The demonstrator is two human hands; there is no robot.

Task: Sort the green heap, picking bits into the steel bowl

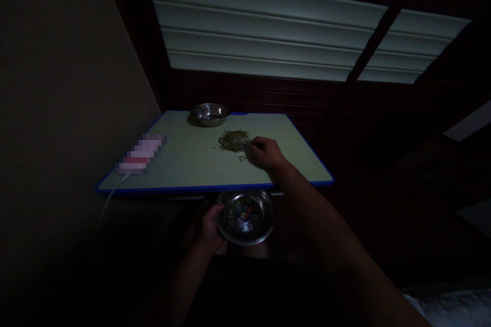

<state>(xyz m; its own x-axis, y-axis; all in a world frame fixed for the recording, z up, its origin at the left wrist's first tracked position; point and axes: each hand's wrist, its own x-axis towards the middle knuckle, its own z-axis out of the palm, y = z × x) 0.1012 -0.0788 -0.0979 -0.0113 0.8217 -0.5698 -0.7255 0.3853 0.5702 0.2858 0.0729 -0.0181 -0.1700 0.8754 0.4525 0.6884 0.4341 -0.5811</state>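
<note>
My left hand (211, 225) grips the rim of a shiny metal bowl (263, 232) just below the near edge of the table. Small bits and something with an orange-red streak show inside that bowl, too dim to name. On the tabletop lies a loose pile of small greenish-brown seeds or grains (231, 140), a few scattered at its near side. My right hand (265, 152) rests at the pile's right edge, fingers curled and pinched together. Whatever sits between those fingertips is too small and dark to make out.
A second metal bowl (210, 115) stands at the back of the pale, blue-edged table (192, 168). A blurred-out pinkish device (141, 154) with a white cable (111, 194) lies at the left. Dark wood with pale slatted panels (261, 36) rises behind. The room is dim.
</note>
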